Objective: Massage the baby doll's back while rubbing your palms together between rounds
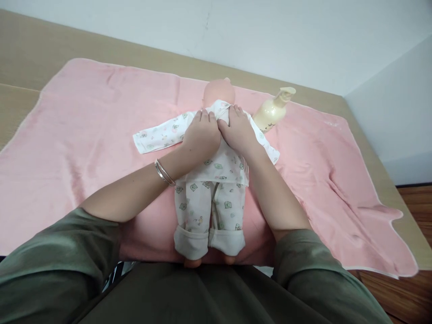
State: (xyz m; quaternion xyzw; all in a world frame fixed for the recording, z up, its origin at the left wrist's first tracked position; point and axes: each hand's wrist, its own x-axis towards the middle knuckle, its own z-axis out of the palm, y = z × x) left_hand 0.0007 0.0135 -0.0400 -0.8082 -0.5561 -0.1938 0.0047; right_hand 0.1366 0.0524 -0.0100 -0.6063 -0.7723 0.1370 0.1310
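Observation:
A baby doll (219,92) lies lengthwise before me, its bare head away from me. It wears a white pajama top (218,168) and matching pajama pants (194,204) with small printed animals and turned-up cuffs. My left hand (203,135), a silver bangle on its wrist, rests on the upper body below the neckline. Its fingers bend onto the pajama top and its thumb is hidden. Beside it my right hand (240,130) lies over the other shoulder side, fingers forward and thumb apart, pointing toward the left hand. Both hands cover part of the neckline.
Under the doll a pink blanket (101,112) with some folds covers most of the wooden table (30,40). A cream pump bottle (272,112) stands near the doll's right-hand sleeve in view. White walls (303,40) border the table at the back and right.

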